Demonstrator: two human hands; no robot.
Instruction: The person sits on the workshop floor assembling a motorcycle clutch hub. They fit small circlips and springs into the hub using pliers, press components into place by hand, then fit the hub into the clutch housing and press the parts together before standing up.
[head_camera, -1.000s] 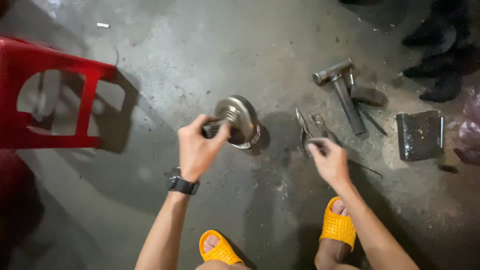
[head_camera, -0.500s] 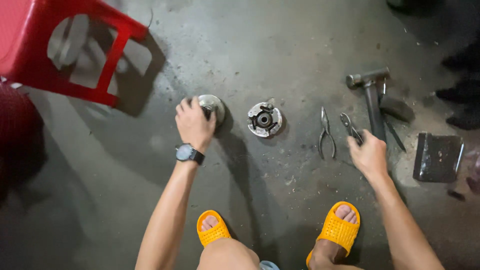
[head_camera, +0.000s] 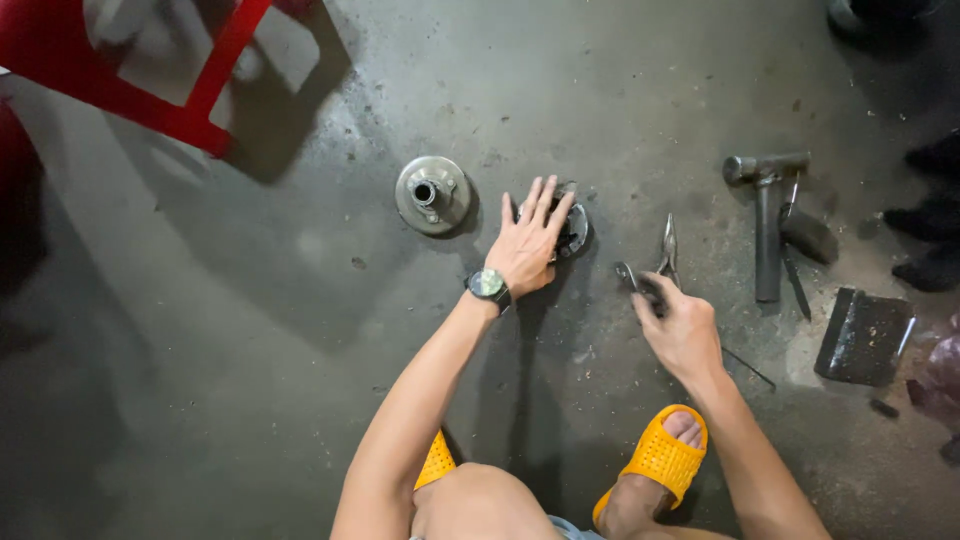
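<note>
My left hand, with a wristwatch on it, lies flat with spread fingers on a dark round metal part on the concrete floor. A round grey metal drum with a central hub sits apart on the floor, to the left of that hand. My right hand is closed around a small metal hand tool, whose tip pokes out to the upper left. A pair of pliers lies just beyond that hand.
A hammer and a dark metal block lie on the floor to the right. A red plastic stool stands at the top left. My feet wear orange sandals. Another person's dark shoes are at the right edge.
My left hand has let go of the grey drum, left it on the floor and moved right onto the dark round part. My right hand still grips its tool.
</note>
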